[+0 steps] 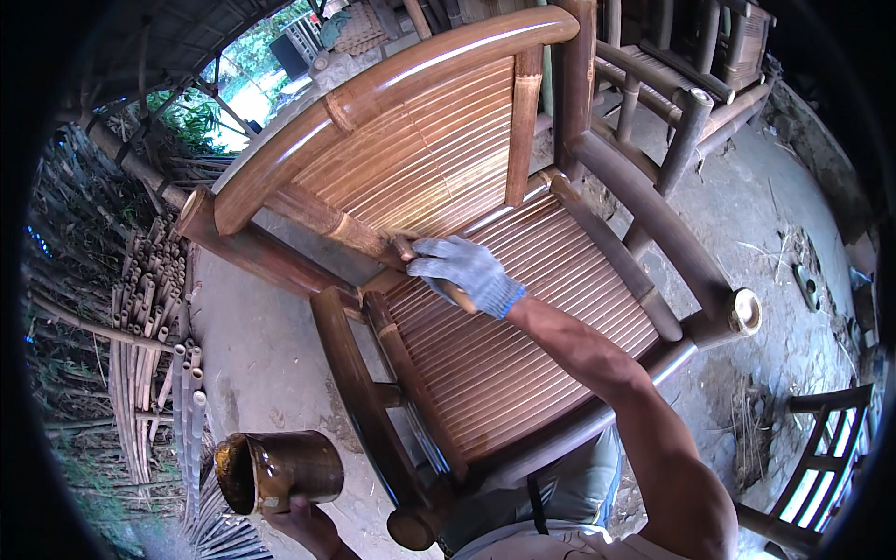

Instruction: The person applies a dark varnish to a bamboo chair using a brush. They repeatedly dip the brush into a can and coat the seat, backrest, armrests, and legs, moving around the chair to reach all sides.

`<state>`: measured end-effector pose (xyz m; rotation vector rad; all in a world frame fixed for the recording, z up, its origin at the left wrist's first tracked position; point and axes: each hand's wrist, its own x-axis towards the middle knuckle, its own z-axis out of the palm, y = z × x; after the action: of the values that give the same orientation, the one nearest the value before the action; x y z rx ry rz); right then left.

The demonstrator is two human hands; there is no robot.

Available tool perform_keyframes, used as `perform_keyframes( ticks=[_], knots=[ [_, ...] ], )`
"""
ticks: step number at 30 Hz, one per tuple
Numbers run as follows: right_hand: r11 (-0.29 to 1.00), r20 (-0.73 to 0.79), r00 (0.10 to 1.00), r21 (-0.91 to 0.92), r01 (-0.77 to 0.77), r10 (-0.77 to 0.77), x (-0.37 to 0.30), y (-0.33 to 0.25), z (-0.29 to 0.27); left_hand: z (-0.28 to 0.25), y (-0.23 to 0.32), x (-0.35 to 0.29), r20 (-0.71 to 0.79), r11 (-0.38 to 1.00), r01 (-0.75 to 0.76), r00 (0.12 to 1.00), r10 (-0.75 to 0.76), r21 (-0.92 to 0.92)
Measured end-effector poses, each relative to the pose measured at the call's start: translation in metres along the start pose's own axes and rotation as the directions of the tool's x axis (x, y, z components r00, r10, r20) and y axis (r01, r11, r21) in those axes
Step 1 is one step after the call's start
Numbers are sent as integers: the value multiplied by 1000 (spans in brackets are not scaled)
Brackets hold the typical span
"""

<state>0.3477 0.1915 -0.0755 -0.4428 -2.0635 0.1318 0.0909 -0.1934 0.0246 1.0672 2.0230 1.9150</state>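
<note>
A bamboo armchair [532, 345] with a slatted seat and slatted backrest [420, 140] stands before me, its brown surface glossy in places. My right hand [467, 273], in a grey knit glove with a blue cuff, is closed round a paintbrush [404, 246]. The bristles meet the lower left part of the backrest, beside its side post. At the lower left, my bare left hand [303, 523] grips a brown cylindrical pot [303, 467] from below. The pot is tilted, with its dark mouth facing left and yellowish-brown coating on its rim. Its contents are too dark to make out.
Bundles of cut bamboo poles [149, 289] lie along the left side. Another bamboo chair [691, 103] stands at the back right. A slatted bamboo frame [821, 467] is at the lower right. A pair of sandals [805, 287] lies on the concrete floor [747, 215].
</note>
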Motion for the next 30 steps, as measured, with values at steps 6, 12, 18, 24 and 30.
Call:
perform_keyframes(
  ticks=[6, 12, 18, 24, 30],
  knots=[
    [963, 12, 963, 0, -269, 269, -32, 34, -23, -31, -12, 17, -48, 995, -72, 996, 75, 66],
    [850, -546, 747, -112, -514, 380, -37, 43, -32, -62, -43, 21, -102, 977, -44, 993, 67, 210],
    [971, -105, 966, 76, -227, 234, -9, -26, 50, -42, -37, 22, -107, 982, -65, 991, 85, 175],
    [854, 258, 850, 134, -502, 459, -22, 27, -29, -46, -29, 16, -71, 981, -89, 992, 102, 175],
    [850, 48, 916, -395, -350, 399, -31, 67, -117, -57, -58, 22, -66, 990, -23, 997, 33, 140]
  ],
)
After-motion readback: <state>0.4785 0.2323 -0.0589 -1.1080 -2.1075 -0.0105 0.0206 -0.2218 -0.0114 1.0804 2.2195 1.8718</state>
